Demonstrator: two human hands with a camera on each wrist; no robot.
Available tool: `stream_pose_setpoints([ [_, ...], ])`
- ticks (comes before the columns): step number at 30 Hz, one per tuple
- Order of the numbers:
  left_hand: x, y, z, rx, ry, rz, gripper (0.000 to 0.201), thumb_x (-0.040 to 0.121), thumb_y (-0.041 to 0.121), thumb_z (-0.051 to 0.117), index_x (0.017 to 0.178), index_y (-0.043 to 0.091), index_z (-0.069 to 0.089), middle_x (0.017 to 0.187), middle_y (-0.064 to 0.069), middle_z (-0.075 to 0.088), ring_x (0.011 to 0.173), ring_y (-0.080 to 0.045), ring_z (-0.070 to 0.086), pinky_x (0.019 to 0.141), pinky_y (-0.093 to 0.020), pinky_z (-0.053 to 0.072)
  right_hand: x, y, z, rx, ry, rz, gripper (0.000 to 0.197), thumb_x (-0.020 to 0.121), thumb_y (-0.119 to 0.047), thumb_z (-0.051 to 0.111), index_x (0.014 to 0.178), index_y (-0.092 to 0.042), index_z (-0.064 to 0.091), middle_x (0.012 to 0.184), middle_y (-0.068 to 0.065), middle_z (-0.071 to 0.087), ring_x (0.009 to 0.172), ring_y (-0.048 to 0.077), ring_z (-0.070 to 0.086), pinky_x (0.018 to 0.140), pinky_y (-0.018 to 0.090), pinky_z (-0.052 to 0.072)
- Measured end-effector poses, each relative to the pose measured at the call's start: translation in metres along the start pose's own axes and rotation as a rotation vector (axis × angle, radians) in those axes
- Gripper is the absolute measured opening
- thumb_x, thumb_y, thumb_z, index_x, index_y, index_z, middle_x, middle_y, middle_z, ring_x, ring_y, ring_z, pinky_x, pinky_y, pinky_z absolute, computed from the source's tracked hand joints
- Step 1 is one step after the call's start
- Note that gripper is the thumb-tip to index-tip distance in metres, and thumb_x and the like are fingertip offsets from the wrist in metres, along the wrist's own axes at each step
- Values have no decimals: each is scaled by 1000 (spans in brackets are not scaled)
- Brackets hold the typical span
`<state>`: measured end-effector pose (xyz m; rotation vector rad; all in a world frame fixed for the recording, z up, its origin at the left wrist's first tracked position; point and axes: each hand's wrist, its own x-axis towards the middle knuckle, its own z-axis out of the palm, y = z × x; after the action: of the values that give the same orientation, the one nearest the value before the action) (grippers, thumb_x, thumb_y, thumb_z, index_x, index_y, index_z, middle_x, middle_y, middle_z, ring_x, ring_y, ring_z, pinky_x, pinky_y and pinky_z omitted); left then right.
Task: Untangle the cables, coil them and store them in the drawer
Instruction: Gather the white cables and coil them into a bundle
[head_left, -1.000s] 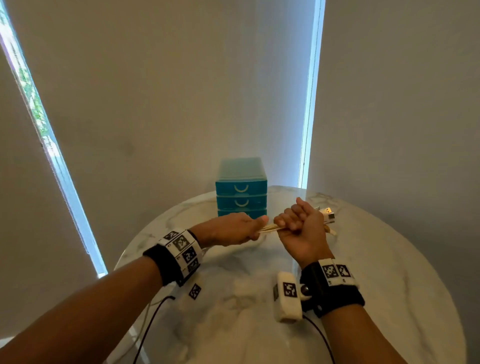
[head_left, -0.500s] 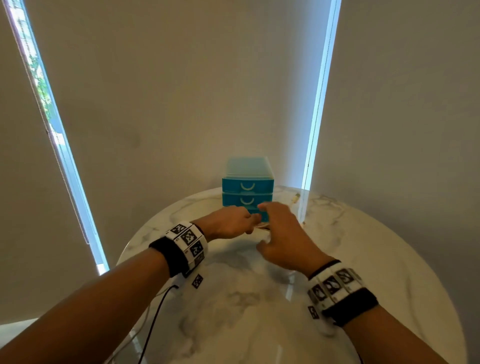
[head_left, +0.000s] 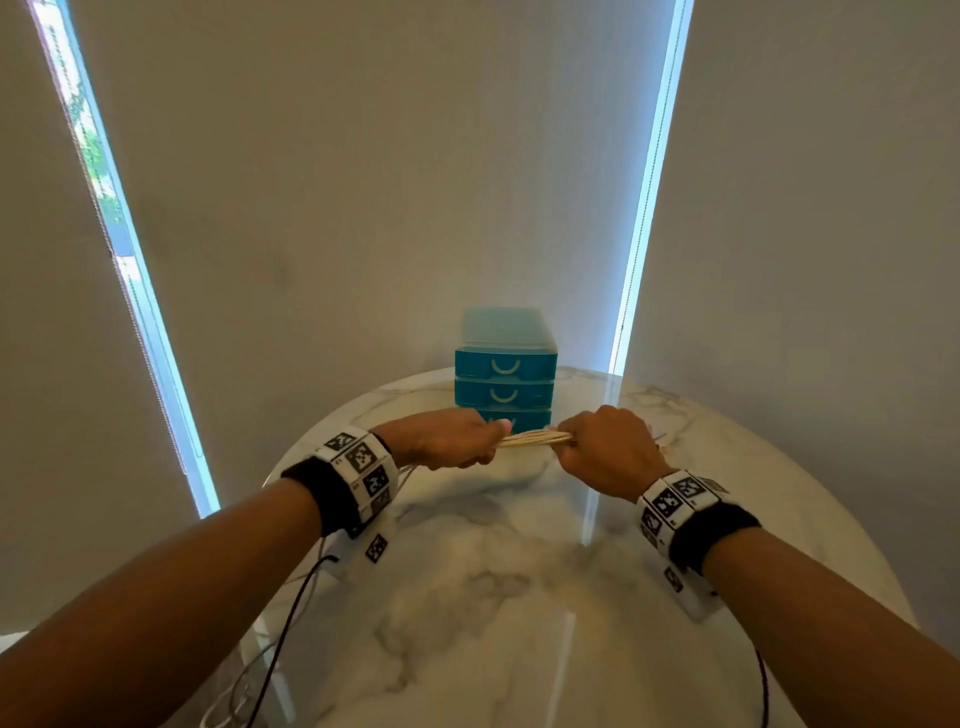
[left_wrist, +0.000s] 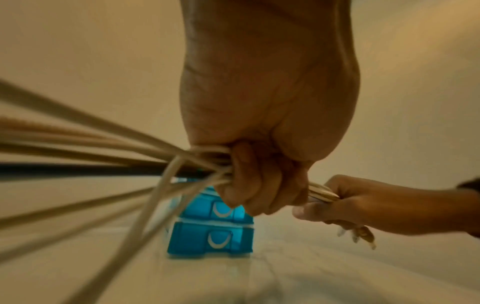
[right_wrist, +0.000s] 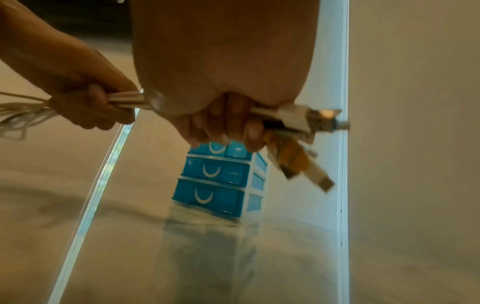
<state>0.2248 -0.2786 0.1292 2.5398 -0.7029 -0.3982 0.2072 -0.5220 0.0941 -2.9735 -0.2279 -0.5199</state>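
Both hands grip one bundle of whitish cables (head_left: 535, 439) above the round marble table (head_left: 519, 597). My left hand (head_left: 452, 439) holds the left part with its fingers curled round the strands (left_wrist: 182, 162), and loose lengths trail out behind it. Just to its right, my right hand (head_left: 605, 449) is fisted around the end where the USB plugs (right_wrist: 309, 119) stick out. A short stretch of cable shows between the two fists. The blue three-drawer unit (head_left: 505, 376) stands just behind the hands, all drawers closed (right_wrist: 215, 185).
The drawer unit sits at the table's far edge against pale blinds (head_left: 363, 208). Bright window slits (head_left: 644, 208) run down either side. Black wrist-camera leads (head_left: 291, 613) hang off the table's near left edge.
Half a second ago my right hand lay spread, palm down, in front of the drawers. It now grips the cable bundle beside my left hand, which has kept hold.
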Motion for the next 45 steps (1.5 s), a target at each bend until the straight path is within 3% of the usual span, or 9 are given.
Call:
stream_pose_setpoints([
  [4,5,3,18,187,88,46,56,118,43,20,96,15,63,96,-4,64,93,-23,59,88,-34,44,-2,-20,-1,-44,-234,-70,35,93,-61,68,98,-27,61,88,-8,65,78,14,61,68,27,45],
  [8,8,1,22,130,123,114,56,119,38,22,75,22,53,76,4,55,73,-12,50,79,-31,41,3,-57,7,209,-241,-129,31,90,-47,70,110,-23,67,104,-4,73,94,20,69,88,40,61],
  [15,-15,-12,2,-296,-82,-34,58,108,69,30,94,20,58,71,7,47,59,-8,39,57,-22,40,8,-49,-2,-108,32,-102,31,94,-36,57,67,-23,57,62,-5,56,59,18,57,57,27,43],
  [20,-22,-14,-4,-223,-208,-135,54,111,64,29,97,18,55,77,3,45,61,-9,36,56,-21,39,9,-33,-1,-137,16,-100,38,104,-46,54,74,-24,63,65,-6,57,62,18,58,59,28,39],
  [24,-12,-8,7,51,-103,-64,54,115,55,22,105,16,59,87,2,52,72,-11,43,65,-23,39,3,-48,3,-97,-162,-129,40,94,-67,63,90,-28,63,87,-5,65,81,19,62,78,33,50],
  [28,-7,-7,17,124,-5,86,52,118,37,29,109,4,68,97,-9,64,83,-17,52,79,-31,44,7,-76,8,168,-250,-217,16,90,-38,77,99,-26,72,99,-6,72,92,19,68,89,38,60],
  [35,-24,-10,0,-236,-158,-93,50,112,60,35,93,18,56,77,3,49,61,-9,38,55,-20,37,11,-54,1,-95,8,-184,37,95,-62,64,83,-27,68,75,-9,67,67,12,62,65,28,52],
  [38,-37,-28,-9,-231,-223,-129,52,110,65,34,97,21,58,79,5,49,65,-9,39,62,-22,38,9,-29,-1,-164,2,-143,42,98,-65,59,89,-25,70,71,-10,59,59,5,50,59,24,41],
  [45,-21,-25,3,351,39,36,57,116,53,24,135,16,64,132,-6,70,117,-26,65,107,-43,49,3,-59,4,34,-235,-167,57,85,-82,62,104,-28,63,96,-8,68,86,17,65,81,35,57],
])
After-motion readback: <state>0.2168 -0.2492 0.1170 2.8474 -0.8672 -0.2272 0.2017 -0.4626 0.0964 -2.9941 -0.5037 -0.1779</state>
